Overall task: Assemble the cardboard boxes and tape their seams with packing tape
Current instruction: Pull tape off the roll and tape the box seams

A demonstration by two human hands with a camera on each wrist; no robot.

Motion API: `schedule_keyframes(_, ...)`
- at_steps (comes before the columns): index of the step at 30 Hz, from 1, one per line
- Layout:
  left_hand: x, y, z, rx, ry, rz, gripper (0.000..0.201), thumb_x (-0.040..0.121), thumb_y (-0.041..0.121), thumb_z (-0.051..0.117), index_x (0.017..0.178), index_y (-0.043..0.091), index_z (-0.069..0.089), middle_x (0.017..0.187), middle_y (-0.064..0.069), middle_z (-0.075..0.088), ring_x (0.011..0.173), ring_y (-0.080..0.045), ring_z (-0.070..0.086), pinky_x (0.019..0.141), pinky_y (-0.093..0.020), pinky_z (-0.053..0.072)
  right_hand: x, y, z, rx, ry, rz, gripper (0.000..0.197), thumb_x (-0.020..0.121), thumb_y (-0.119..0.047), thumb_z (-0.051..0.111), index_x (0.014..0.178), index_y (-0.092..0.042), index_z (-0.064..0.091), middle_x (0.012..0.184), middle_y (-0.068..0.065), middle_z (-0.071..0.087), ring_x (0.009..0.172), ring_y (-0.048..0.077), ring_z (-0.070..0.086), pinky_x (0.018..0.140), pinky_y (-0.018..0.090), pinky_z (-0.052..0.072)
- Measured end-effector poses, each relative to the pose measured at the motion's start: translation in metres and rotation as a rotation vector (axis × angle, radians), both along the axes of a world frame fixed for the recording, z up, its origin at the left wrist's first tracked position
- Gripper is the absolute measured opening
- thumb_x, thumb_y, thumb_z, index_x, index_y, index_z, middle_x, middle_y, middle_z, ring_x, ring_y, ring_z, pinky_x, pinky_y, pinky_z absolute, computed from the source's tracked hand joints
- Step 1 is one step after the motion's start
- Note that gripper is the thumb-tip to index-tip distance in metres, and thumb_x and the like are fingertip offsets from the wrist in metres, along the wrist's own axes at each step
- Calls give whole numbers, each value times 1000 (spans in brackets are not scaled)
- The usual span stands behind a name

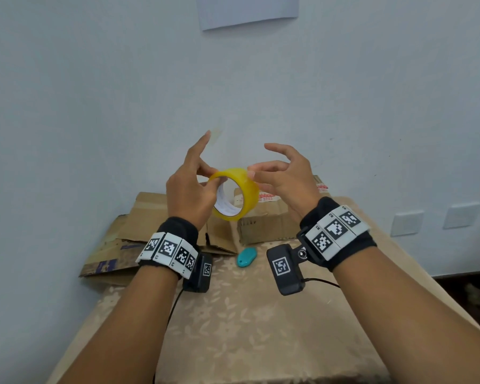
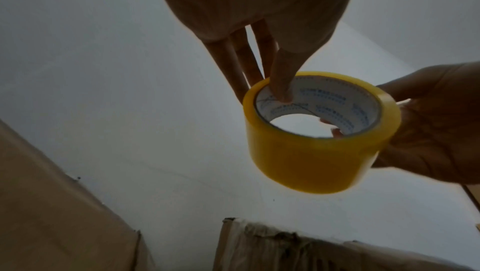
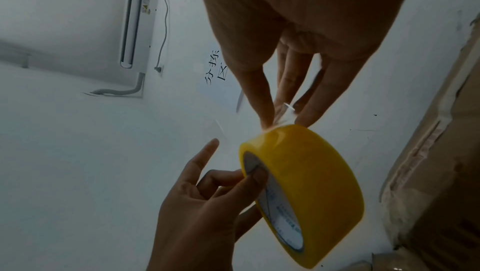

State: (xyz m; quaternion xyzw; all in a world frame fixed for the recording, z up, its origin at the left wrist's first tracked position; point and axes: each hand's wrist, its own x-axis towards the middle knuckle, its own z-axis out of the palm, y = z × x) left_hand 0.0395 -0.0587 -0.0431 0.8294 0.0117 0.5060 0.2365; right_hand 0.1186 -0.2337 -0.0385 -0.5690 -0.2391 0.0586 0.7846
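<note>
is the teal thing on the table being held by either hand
No, the teal thing lies alone on the table, while both hands are up at the tape roll.

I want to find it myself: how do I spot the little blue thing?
Look at the table with the flowery cloth. In front of the cardboard boxes, between the two wrists, lies the blue thing: small, smooth, oval, the only teal item there.

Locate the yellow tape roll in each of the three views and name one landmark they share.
Head: tape roll at centre, held up between both hands above the table.
Left wrist: tape roll right of centre, thumb inside its core.
Right wrist: tape roll lower centre-right.
Shared landmark: the cardboard box.
</note>
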Motion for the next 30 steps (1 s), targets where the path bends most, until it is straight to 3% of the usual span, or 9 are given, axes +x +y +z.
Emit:
schedule_keyframes(3,0,-2,2,-8,-16,-6,81,85,12,82,154,29,43,82,13,59,86,12,58,76,-3,45,-1,-1,2,-12,-18,7,75,81,1,85,144,-20,49,96,8,80,97,20,76,88,41,63)
schedule_keyframes(7,-1,0,2,0,-24,-2,81,84,10,82,154,28,44,84,8,62,87,13,57,76,1,44,-3,-2,3,-58,-63,24,101,82,2,83,160,-32,28,101,11,78,97,18,76,80,32,64)
schedule_keyframes(10,-2,0,1,-12,-23,2,82,84,9,82,154,28,44,83,7,64,86,13,58,80,3,39,-3,-2,3,-132,-116,14,122,80,1,85,164,-41,7,108,10,75,97,22,75,85,39,64)
schedule_keyframes(13,-3,1,1,-36,-23,-18,83,83,3,80,154,27,44,82,7,62,85,5,61,81,3,39,-1,-4,5,-193,-99,43,137,75,3,88,159,-53,-4,133,7,56,102,29,74,83,47,64)
schedule_keyframes(17,-1,1,3,-130,-35,-114,85,82,5,80,154,30,42,80,2,64,86,-10,66,89,-3,42,-2,-12,10,-176,-1,123,107,87,-13,82,163,-42,13,129,11,64,104,24,74,83,43,64)
schedule_keyframes(20,2,-2,3,-165,-6,-219,92,81,2,80,157,28,37,78,-2,64,84,-13,68,92,-14,48,-2,-17,14,-152,81,147,66,99,-30,69,156,-32,36,122,11,69,84,19,78,70,32,63)
schedule_keyframes(23,4,-5,-1,-167,91,-312,99,80,0,81,160,30,30,77,-2,66,81,-15,69,90,-23,54,1,-19,14,-196,92,126,38,104,-36,61,140,-25,55,117,8,70,67,16,73,62,30,61)
schedule_keyframes(26,6,-9,-7,-177,237,-366,105,80,0,82,160,38,26,77,0,69,81,-16,71,90,-27,56,7,-19,9,-256,94,28,26,103,-33,61,124,-18,63,113,10,69,64,17,66,65,32,62)
schedule_keyframes(30,9,-16,-17,-202,415,-410,106,81,2,83,158,46,24,81,0,71,78,-17,73,83,-32,60,16,-23,-1,-337,67,-72,22,102,-31,62,118,-17,66,109,6,71,81,18,69,76,34,62)
